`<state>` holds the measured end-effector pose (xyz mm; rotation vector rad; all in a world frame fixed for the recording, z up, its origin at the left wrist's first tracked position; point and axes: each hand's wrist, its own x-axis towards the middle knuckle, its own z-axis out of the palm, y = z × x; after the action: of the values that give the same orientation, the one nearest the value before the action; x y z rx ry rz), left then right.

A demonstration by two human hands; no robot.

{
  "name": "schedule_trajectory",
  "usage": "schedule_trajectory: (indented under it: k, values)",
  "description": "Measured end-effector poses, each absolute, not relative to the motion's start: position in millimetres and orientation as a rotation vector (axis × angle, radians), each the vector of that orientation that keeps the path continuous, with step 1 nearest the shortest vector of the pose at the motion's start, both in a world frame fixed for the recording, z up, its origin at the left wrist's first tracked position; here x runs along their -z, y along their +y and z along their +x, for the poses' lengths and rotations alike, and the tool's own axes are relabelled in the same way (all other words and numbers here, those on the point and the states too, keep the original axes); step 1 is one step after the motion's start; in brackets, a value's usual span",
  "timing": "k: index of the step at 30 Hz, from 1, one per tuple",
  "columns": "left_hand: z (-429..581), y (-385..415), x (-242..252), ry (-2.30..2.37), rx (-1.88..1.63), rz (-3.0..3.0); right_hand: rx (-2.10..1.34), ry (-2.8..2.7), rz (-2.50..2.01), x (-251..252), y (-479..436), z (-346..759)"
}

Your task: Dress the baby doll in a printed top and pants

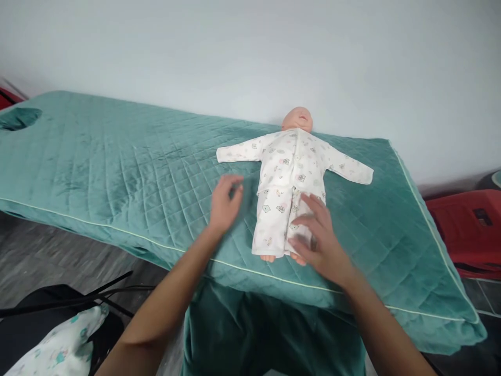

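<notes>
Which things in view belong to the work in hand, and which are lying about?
Apparently in use:
doll, face up
printed top, on the doll
printed trousers, under the right hand
green quilted cover, beneath the doll
left hand, open above the cover

Apparently lying about:
red plastic object, right
patterned cloth, lower left

a baby doll (296, 120) lies face up on the green quilted bed (156, 151), head at the far edge, wearing a white printed top (288, 159), sleeves spread wide, and matching trousers (273, 219), feet poking out.
</notes>
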<state>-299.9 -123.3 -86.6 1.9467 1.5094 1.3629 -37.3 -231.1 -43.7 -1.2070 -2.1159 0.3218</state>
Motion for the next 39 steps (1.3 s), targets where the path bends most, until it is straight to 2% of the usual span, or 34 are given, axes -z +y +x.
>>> schedule_trajectory:
  k: [4,8,13,19,23,28,31,34,39]
  values:
    - [-283,-218,87,1.326,-0.952,2.010,-0.249,-2.334,-1.348,42,-262,-56]
    - [-283,-258,86,1.375,-0.835,1.958,-0.134,-2.332,-1.491,46,-274,-72]
    - [-278,-262,80,1.358,-0.892,1.925,-0.139,-2.231,-1.513,44,-278,-82]
    - [-277,-270,75,1.370,-1.234,1.899,-0.223,-2.135,-1.360,40,-291,-78]
    - [-275,-277,81,1.448,-1.207,1.942,-0.256,-2.138,-1.338,43,-298,-60]
    - [-264,-280,79,1.322,-1.239,2.288,-0.401,-2.068,-1.331,48,-300,-27]
    - [-251,-277,70,1.236,-1.163,2.489,-0.378,-1.991,-1.489,56,-297,-20]
    - [-236,-269,61,1.205,-0.912,2.663,-0.445,-1.952,-1.631,63,-292,-24]
    - [-218,-255,54,1.282,-0.692,2.760,-0.505,-2.016,-1.652,56,-286,-32]
